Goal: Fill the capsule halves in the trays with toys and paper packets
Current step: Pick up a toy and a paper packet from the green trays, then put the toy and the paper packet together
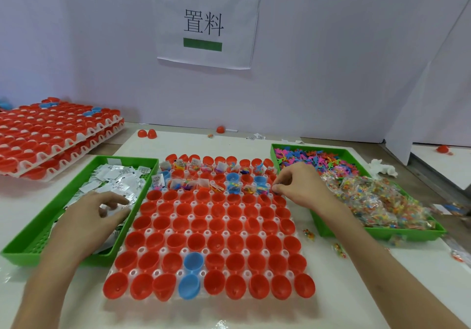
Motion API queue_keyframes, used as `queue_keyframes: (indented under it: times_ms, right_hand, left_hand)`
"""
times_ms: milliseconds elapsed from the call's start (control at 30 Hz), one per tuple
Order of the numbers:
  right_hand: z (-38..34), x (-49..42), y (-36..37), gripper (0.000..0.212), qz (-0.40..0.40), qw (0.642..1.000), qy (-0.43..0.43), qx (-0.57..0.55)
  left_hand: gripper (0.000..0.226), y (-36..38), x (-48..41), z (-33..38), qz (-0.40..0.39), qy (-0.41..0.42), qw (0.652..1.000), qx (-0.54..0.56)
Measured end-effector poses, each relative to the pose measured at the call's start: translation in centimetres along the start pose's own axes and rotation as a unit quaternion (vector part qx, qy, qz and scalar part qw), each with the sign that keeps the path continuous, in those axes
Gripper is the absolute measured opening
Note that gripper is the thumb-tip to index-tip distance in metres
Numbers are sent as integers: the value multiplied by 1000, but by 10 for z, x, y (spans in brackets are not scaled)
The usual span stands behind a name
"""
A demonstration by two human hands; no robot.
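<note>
Nearest the camera, both bare forearms reach forward over the white table (229,316), one on each side of a clear tray (157,274) packed with upturned capsule halves (216,242). Most are red; two blue halves (193,261) sit in the two front rows. The front six rows hold nothing visible. The rows at the back hold filled halves (193,173), with white packets and bright toys sticking out of them.

The left hand (94,214) lies over the left green tray (15,249), which sits against the left side of the clear tray. Its fingers (119,201) are relaxed and apart, with the tips resting on the heap of paper packets (119,178).

The right hand (298,183) hovers at the right end of the third row from the back. Its fingers are curled and its fingertips (276,188) are bunched against the thumb. Whether anything sits between them I cannot tell, as that spot is blurred.

Just beyond that hand is the right green tray (382,234). Flat coloured toys (318,158) fill its far end and clear bags of small pieces (377,196) fill its near end. A few loose bags (309,234) lie on the table between the two trays.

Far left, a stack of trays (51,135) carries more red halves. A paper sign (204,22) hangs on the wall behind.
</note>
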State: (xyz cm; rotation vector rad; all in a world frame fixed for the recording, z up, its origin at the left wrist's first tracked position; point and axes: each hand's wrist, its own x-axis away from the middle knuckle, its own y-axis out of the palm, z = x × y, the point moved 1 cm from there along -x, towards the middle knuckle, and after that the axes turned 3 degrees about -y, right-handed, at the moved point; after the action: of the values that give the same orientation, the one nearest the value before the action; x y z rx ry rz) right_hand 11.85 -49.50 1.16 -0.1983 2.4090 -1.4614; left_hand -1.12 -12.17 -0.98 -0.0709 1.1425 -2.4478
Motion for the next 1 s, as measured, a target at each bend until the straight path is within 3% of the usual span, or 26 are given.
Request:
queue_keyframes:
  times_ms: [300, 467, 567, 667, 767, 867, 1000]
  right_hand:
    - [5, 2, -5, 20, 13, 999, 4, -36]
    - [8, -1, -14, 22, -15, 998, 13, -55]
    - [17, -10, -18, 14, 59, 993, 42, -93]
    - [33, -19, -22, 12, 127, 987, 91, -47]
    - [52, -26, -22, 27, 79, 985, 142, 52]
    - [60, -32, -22, 21, 21, 980, 184, 72]
    - [61, -40, -27, 19, 22, 978, 193, 70]
  left_hand:
    - [10, 4, -6, -5, -8, -1, 999, -36]
    - [26, 6, -9, -11, 0, 7, 1000, -19]
    - [34, 8, -14, -19, 9, 5, 1000, -6]
    - [38, 12, -20, -28, 8, -5, 1000, -12]
    - [39, 14, -24, -35, 6, -4, 1000, -15]
    - [46, 17, -28, -42, -2, 7, 1000, -22]
    - [41, 20, -32, -52, -10, 11, 999, -28]
